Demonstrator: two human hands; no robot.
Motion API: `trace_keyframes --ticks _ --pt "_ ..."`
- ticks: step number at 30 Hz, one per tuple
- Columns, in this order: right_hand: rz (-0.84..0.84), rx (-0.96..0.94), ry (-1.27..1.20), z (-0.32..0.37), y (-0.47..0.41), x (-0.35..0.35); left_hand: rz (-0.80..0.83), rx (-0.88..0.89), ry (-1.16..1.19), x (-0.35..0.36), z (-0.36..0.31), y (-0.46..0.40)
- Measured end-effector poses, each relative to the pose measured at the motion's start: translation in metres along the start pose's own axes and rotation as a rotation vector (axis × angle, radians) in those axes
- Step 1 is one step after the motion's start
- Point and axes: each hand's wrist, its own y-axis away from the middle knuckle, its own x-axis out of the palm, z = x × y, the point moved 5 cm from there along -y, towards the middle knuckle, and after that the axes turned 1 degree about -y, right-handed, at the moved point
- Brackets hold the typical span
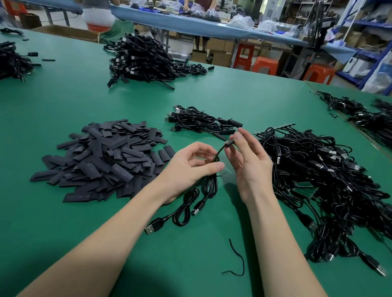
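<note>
My left hand [192, 166] pinches a black USB cable [193, 200] just above its coiled part, which hangs down to the green table [85, 245]. The cable's USB plug [152, 226] lies on the mat. My right hand [248, 163] pinches a short black sleeve [229, 143] at the cable's upper end, between thumb and fingertips. A heap of flat black sleeve pieces [102, 161] lies left of my hands. A large tangle of black USB cables [325, 184] lies to the right.
A small bundle of cables [202, 122] lies beyond my hands. More cable piles sit at the far centre [143, 59], far left [2, 62] and far right [389, 121]. A loose black wire scrap [237, 260] lies near me. Two people stand at a blue table [202, 26] behind.
</note>
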Motion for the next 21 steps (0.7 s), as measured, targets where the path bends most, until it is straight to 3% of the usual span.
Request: trace_keyframes --ticks 4,10,13,16,21 --pt "-0.044 -0.015 0.004 -0.001 0.0 -0.002 0.054 -0.015 -0.162 0.005 0.0 0.001" --pt "-0.097 0.003 0.108 -0.004 -0.007 -0.007 -0.037 -0.075 -0.082 -0.001 -0.006 -0.006" --pt "-0.132 0.025 0.159 -0.006 -0.01 -0.01 -0.108 -0.025 -0.161 -0.005 -0.021 -0.024" --pt "-0.149 0.039 0.188 -0.008 -0.013 -0.011 -0.142 0.076 -0.383 -0.008 -0.044 -0.052" --pt "-0.144 0.06 0.206 -0.01 -0.014 -0.011 -0.138 0.2 -0.954 -0.01 -0.061 -0.096"
